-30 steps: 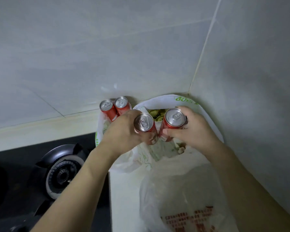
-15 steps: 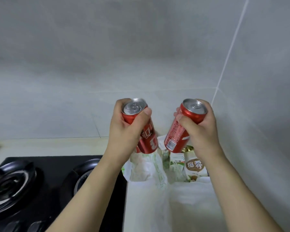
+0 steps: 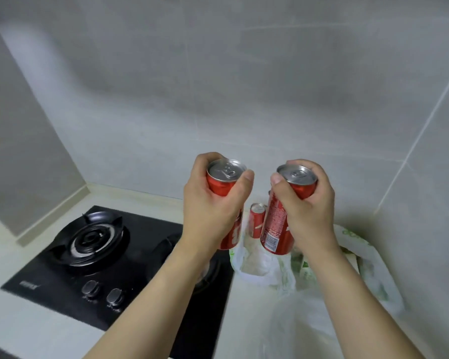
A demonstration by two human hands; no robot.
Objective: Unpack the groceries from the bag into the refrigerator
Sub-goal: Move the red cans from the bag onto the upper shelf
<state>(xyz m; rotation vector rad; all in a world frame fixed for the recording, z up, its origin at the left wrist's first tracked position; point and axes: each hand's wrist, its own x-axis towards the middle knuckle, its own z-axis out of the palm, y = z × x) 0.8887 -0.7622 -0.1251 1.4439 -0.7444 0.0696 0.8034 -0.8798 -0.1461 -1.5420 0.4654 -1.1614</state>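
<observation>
So your left hand (image 3: 213,203) and right hand (image 3: 306,203) each grip a red aluminium soda can (image 3: 224,181) (image 3: 278,224), now lifted clear of the white plastic grocery bag (image 3: 265,268) at lower right; fridge next, probably.

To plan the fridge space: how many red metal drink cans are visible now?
3: one in the left hand, one in the right hand, one standing red metal drink can on the counter between them. More may be hidden.

Home kitchen: gas hob (image 3: 99,242), tiled walls (image 3: 244,99)
</observation>
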